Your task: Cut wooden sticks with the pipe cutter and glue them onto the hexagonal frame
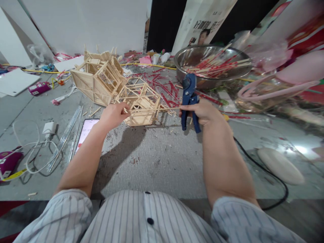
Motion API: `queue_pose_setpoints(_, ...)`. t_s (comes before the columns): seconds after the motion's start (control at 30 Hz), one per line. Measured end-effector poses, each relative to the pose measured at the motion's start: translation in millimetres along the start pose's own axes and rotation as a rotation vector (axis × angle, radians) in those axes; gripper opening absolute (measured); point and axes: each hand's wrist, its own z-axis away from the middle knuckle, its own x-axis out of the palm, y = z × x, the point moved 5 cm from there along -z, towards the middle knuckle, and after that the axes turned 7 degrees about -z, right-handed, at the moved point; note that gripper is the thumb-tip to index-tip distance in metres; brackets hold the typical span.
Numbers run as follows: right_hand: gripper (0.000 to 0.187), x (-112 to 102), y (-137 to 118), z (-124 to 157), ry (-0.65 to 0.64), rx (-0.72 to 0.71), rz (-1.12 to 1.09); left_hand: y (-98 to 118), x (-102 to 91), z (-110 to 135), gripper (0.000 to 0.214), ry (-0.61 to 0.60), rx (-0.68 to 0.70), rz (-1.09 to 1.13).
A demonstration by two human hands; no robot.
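Observation:
A thin wooden stick (167, 108) stretches level between my two hands, just in front of a small wooden-stick frame model (141, 118). My left hand (115, 116) pinches the stick's left end. My right hand (205, 113) is closed around blue-handled cutters (189, 98), and its outstretched index finger touches the stick's right end. The cutters stand upright, their head pointing away from me. Behind and left of the small frame leans a larger wooden-stick model (98, 79) with slatted panels, close against it or touching.
At the back right a metal bowl (182, 69) holds red-wrapped sticks. A phone (86, 131) lies under my left forearm, beside clear glue sticks (66, 138) and a white charger (49, 129). Red wrappers (169, 89) litter the table behind the frame. A black cable (263, 168) runs on the right.

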Motion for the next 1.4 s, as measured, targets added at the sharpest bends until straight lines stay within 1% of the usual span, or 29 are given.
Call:
queue_pose_setpoints(0.17,0.025,-1,1,-2,-0.027,-0.007,-0.003,-1,0.6,0,0.019,0.011,0.013,-0.003)
queue_pose_setpoints(0.3,0.022,-1,0,-1,-0.051,-0.023,0.010,-1,0.5,0,0.021,0.001,0.007,-0.004)
queue_pose_setpoints(0.4,0.022,-2,0,0,-0.031,-0.025,0.026,-1,1.2,0,0.022,-0.009,-0.001,-0.007)
queue_pose_setpoints(0.5,0.020,0,-1,1,-0.045,-0.025,0.027,-2,1.6,0,0.022,-0.023,-0.005,-0.013)
queue_pose_setpoints(0.57,0.018,0,-1,2,-0.033,-0.015,0.010,0,-1.1,1,0.022,-0.011,0.001,-0.032)
queue_pose_setpoints(0.63,0.017,-3,-5,4,0.001,-0.022,-0.012,5,-9.4,5,0.023,0.064,0.035,-0.067)
queue_pose_setpoints(0.67,0.018,-4,-9,7,0.017,-0.041,-0.022,10,-15.5,8,0.024,0.126,0.066,-0.088)
queue_pose_setpoints(0.73,0.019,-4,-19,14,0.021,-0.108,-0.041,23,-27.6,17,0.024,0.239,0.143,-0.111)
queue_pose_setpoints(0.77,0.018,-4,-25,19,0.021,-0.151,-0.046,30,-32.6,23,0.025,0.277,0.183,-0.117)
queue_pose_setpoints(0.87,0.017,3,-42,39,-0.007,-0.262,-0.015,53,-44.3,41,0.023,0.385,0.242,-0.138)
queue_pose_setpoints(0.93,0.016,11,-50,54,-0.031,-0.309,0.031,66,-47.0,50,0.023,0.426,0.273,-0.150)
queue_pose_setpoints(1.0,0.015,20,-54,66,-0.043,-0.340,0.073,74,-43.8,52,0.024,0.394,0.281,-0.156)
queue_pose_setpoints(1.07,0.016,28,-57,75,-0.045,-0.362,0.107,75,-36.3,48,0.027,0.295,0.257,-0.158)
queue_pose_setpoints(1.17,0.017,34,-58,80,-0.050,-0.375,0.129,68,-25.3,39,0.030,0.145,0.189,-0.101)
queue_pose_setpoints(1.23,0.018,35,-58,79,-0.057,-0.357,0.130,64,-19.7,34,0.030,0.076,0.165,-0.011)
queue_pose_setpoints(1.33,0.019,34,-56,74,-0.052,-0.331,0.087,65,-10.3,30,0.033,-0.038,0.187,0.183)
queue_pose_setpoints(1.4,0.019,32,-55,71,-0.047,-0.340,0.049,67,-5.5,29,0.031,-0.101,0.199,0.328)
